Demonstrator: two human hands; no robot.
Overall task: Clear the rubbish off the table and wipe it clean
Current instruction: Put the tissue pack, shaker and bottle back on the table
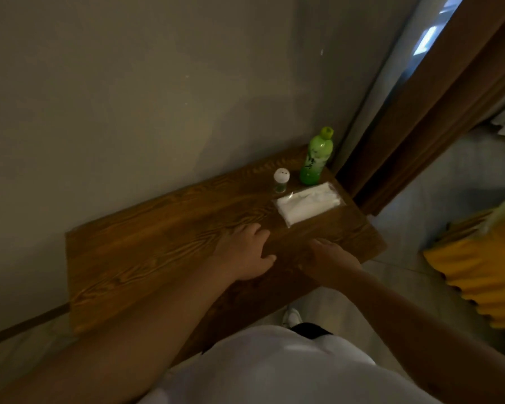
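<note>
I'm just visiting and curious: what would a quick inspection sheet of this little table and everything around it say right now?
Surface: wooden table against the wall, grain showing, no spills that I can make out in the dim light.
Job's things: green bottle upright at the far corner; small white-capped jar beside it; tissue pack lying flat.
Clutter: nothing seen beyond those.
Hands: left hand and right hand over the table's near edge, both empty.
Cables: nothing seen.
Surroundings: brown curtain, yellow object on the right.
</note>
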